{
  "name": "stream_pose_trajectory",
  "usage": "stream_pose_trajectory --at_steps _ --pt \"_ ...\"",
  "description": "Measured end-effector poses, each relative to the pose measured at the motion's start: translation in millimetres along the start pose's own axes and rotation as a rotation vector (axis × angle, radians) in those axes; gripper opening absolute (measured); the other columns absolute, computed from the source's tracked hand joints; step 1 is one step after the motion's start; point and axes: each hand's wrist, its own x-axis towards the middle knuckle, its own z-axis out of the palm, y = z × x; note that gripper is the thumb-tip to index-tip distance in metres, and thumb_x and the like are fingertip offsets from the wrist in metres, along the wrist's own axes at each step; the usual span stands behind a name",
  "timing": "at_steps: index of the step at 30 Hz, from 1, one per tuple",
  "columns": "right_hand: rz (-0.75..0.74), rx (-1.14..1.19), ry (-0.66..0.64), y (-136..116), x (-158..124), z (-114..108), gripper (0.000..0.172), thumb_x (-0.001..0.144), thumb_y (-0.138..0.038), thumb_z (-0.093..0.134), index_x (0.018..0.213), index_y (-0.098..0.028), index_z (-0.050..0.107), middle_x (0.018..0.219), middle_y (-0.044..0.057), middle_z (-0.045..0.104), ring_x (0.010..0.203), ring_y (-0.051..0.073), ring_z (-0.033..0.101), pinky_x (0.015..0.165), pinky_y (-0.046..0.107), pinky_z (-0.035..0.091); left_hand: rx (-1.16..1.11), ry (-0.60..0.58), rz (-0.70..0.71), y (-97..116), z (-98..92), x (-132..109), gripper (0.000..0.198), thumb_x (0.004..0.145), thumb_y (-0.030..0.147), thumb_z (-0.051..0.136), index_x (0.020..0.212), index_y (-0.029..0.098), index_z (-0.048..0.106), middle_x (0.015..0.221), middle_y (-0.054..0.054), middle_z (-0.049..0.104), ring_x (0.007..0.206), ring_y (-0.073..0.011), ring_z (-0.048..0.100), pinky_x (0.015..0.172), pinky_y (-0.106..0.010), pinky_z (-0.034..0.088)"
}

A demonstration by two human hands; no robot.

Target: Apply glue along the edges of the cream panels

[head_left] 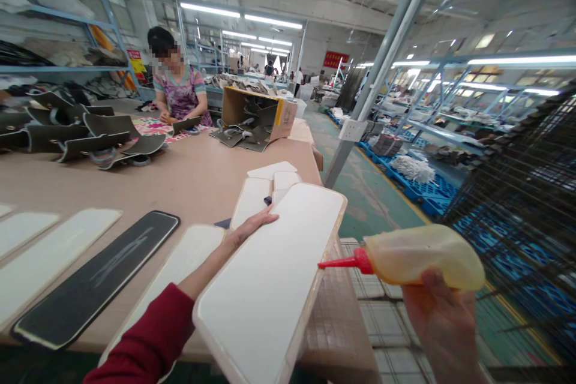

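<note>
A long white rounded panel (270,276) with a pale cream edge fills the lower middle of the frame. It is tilted, with its near end low at the bottom edge and its far end over the corner of the counter (193,180).

The left hand (252,225) holds the panel from its left side, fingers stretched out straight and flat along the upper left edge. The thumb is hidden behind the panel. The forearm rises from the bottom left in a dark red sleeve (148,342).

The right hand (443,318) comes up from the lower right and is clenched from below around a soft yellowish plastic squeeze bottle (423,255), which lies almost level. The bottle's red pointed nozzle (344,262) points left, with its tip at the panel's right edge.

On the tan counter to the left lie a black rounded panel (96,279) and several flat white panels (54,252) side by side. A small stack of white pieces (270,183) sits just beyond the held panel.

Farther back, an open cardboard box (258,114) lies on its side, and dark curved leather pieces (90,132) are piled at the upper left. A co-worker (177,90) in a patterned top is at the far side of the counter.

A grey steel post (382,66) slants up through the centre right, with blue pallets (418,186) and a dark wire rack (517,192) to its right.
</note>
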Motion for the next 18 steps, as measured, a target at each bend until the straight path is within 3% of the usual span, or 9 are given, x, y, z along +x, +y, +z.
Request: stream_pose_trajectory --at_steps 5,9,14,18 --pt "0.03 -0.012 0.04 -5.8 -7.0 5.6 0.055 0.048 -0.037 0.091 0.096 -0.021 0.069 0.105 0.008 0.067 0.097 0.03 0.063 0.081 0.04 0.057 -0.025 -0.004 0.0 5.5 4.3 1.5 0.082 0.076 0.03 0.068 0.149 0.026 0.03 0.1 -0.007 0.073 0.064 -0.0168 0.066 0.055 -0.023 0.051" --pt "0.049 -0.021 0.028 -9.5 -11.2 4.7 0.053 0.051 -0.036 0.09 0.098 -0.022 0.069 0.106 0.01 0.067 0.102 0.031 0.062 0.08 0.04 0.058 0.004 0.013 0.017 8.5 6.3 2.0 0.077 0.077 0.03 0.067 0.147 0.025 0.035 0.099 -0.006 0.072 0.065 -0.0158 0.066 0.055 -0.023 0.051" --pt "0.075 -0.032 0.045 -12.1 -16.0 6.7 0.055 0.044 -0.028 0.088 0.095 -0.023 0.069 0.107 0.01 0.067 0.107 0.032 0.059 0.076 0.039 0.059 0.03 0.05 0.0 12.0 7.0 4.5 0.069 0.078 0.029 0.066 0.142 0.021 0.042 0.095 -0.006 0.072 0.062 -0.0133 0.063 0.052 -0.02 0.049" --pt "0.044 -0.061 0.033 -11.3 -18.4 5.9 0.055 0.05 -0.031 0.087 0.1 -0.022 0.068 0.104 0.012 0.067 0.111 0.034 0.057 0.079 0.045 0.058 0.023 0.025 -0.003 15.9 7.6 5.0 0.067 0.079 0.028 0.065 0.141 0.021 0.043 0.094 -0.006 0.072 0.062 -0.0138 0.064 0.052 -0.02 0.049"
